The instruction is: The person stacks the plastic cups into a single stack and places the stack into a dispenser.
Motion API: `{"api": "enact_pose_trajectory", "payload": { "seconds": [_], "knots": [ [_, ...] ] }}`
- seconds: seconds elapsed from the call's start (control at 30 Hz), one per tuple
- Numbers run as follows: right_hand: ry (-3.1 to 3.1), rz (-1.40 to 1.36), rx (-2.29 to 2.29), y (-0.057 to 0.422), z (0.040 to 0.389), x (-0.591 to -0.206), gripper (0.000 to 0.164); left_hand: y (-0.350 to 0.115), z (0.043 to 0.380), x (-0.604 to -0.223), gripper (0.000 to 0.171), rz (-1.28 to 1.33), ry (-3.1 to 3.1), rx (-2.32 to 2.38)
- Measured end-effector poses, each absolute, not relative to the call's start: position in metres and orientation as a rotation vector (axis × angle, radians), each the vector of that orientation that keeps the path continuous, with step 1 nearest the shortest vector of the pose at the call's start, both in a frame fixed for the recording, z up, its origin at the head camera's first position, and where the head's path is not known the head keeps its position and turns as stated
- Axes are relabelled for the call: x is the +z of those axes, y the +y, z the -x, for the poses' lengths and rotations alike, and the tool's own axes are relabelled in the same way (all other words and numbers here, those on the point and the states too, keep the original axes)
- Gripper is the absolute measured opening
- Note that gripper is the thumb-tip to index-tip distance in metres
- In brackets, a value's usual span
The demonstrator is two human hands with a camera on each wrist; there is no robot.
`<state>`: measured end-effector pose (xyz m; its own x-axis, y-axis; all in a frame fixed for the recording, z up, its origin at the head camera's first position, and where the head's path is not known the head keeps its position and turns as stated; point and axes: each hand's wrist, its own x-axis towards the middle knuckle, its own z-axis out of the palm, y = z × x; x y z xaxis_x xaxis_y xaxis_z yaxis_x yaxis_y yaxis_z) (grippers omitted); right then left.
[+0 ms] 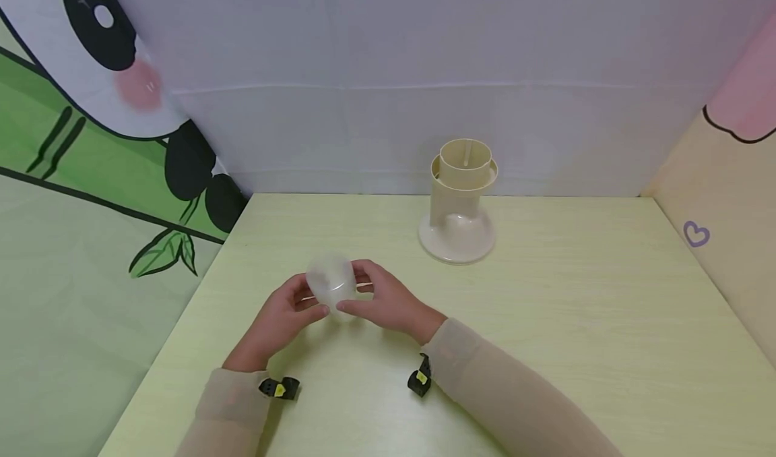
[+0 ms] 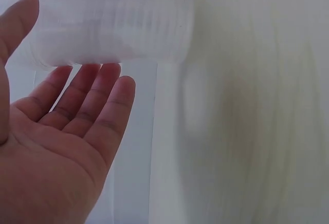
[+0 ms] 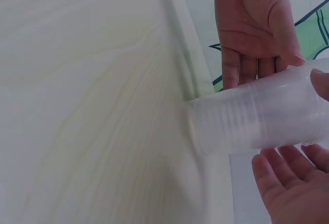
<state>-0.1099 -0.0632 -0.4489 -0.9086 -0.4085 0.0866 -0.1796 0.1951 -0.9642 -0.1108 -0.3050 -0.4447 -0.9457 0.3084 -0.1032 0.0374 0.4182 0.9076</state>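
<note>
A stack of translucent plastic cups (image 1: 331, 283) stands close over the table, between my two hands. In the wrist views its side shows fine ridges near the table end, and the cups (image 2: 118, 23) look nested. My left hand (image 1: 283, 317) holds the stack from the left, fingertips along its side and thumb in front. From the right, my right hand (image 1: 388, 298) holds it between thumb and fingers. The right wrist view shows both hands around the cups (image 3: 252, 116), with the right fingers (image 3: 267, 175) touching the lower side.
A beige cylindrical holder (image 1: 455, 201) with a round white base (image 1: 457, 241) stands at the back of the pale wooden table (image 1: 576, 322). Behind it hangs a plain light cloth (image 1: 339, 127). Printed cloths border the left and right sides.
</note>
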Motion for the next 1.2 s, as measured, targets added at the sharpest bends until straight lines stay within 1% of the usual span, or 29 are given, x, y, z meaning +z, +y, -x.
{"api": "enact_pose_trajectory", "payload": {
  "seconds": [0.47,0.77,1.1,1.2],
  "knots": [
    [2.294,0.566,-1.809,-0.057,0.109,-0.447,0.067,-0.294,0.109,-0.443,0.071,-0.307,2.397,1.579],
    [2.298,0.57,-1.831,-0.043,0.106,-0.444,0.065,-0.283,0.108,-0.441,0.062,-0.431,2.373,1.619],
    [2.326,0.629,-1.846,-0.025,0.106,-0.438,0.062,-0.269,0.112,-0.433,0.064,-0.486,2.317,1.64],
    [2.34,0.636,-1.838,-0.018,0.105,-0.435,0.062,-0.263,0.114,-0.43,0.062,-0.527,2.307,1.642]
  ]
}}
